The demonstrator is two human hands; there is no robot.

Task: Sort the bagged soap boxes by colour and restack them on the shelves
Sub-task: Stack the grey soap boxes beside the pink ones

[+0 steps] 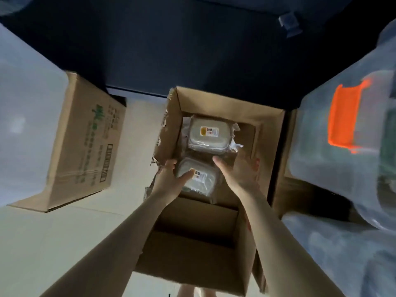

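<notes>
Pale floor (42, 243) carries an open cardboard carton (225, 99). Inside it two bagged soap boxes lie flat, each pale with a label on top. The nearer soap box (201, 181) sits toward the carton's near-left side, and the farther soap box (206, 133) lies just beyond it. The left hand (169, 181) grips the nearer soap box at its left edge, thumb on top. The right hand (237, 170) is just beside its right edge, fingers straight and holding nothing; I cannot tell whether it touches. A printed carton (85, 142) lies left of the open one, and a clear plastic bin (321, 159) stands to the right.

Print on the carton (85, 142) and the soap boxes (205, 138) is illegible.
</notes>
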